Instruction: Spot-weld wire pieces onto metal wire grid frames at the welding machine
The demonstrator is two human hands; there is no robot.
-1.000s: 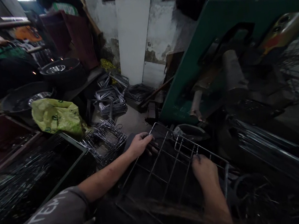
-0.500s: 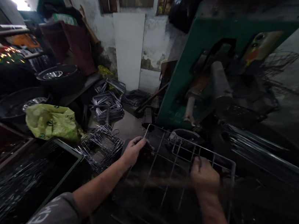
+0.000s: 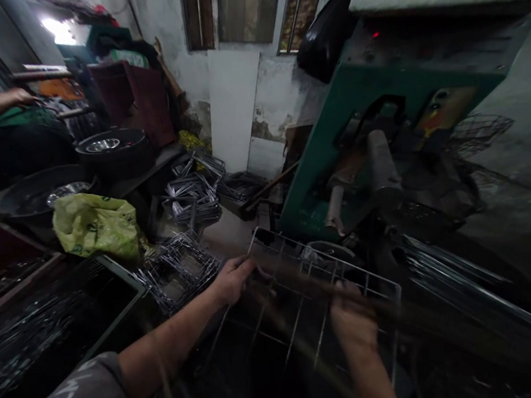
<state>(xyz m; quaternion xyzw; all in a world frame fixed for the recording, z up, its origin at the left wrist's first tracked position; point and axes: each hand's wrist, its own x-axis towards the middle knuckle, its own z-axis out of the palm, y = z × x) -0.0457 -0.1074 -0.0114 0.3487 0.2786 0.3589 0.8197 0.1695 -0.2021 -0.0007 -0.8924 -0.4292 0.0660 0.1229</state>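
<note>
A rectangular wire rack spans the lower middle of the view, its grid of thin rods tilted away from me. My left hand is closed on the rack's left edge. Nearer its right part, my right hand is closed on the wires, knuckles up. Blurred dark streaks cross the rack and part of my right hand. A pile of wire frames lies beyond my left forearm, with bent wire frames stacked behind it.
A green machine with thick cylindrical arms stands at the right, beside long metal rods. At the left are a yellow-green bag, a bin of wires and black tubs. Another person's hand is at the upper left.
The rack and both my hands have shifted slightly left and down in view. Sparks near the other person's hand are gone. The surroundings sit a little lower in view.
</note>
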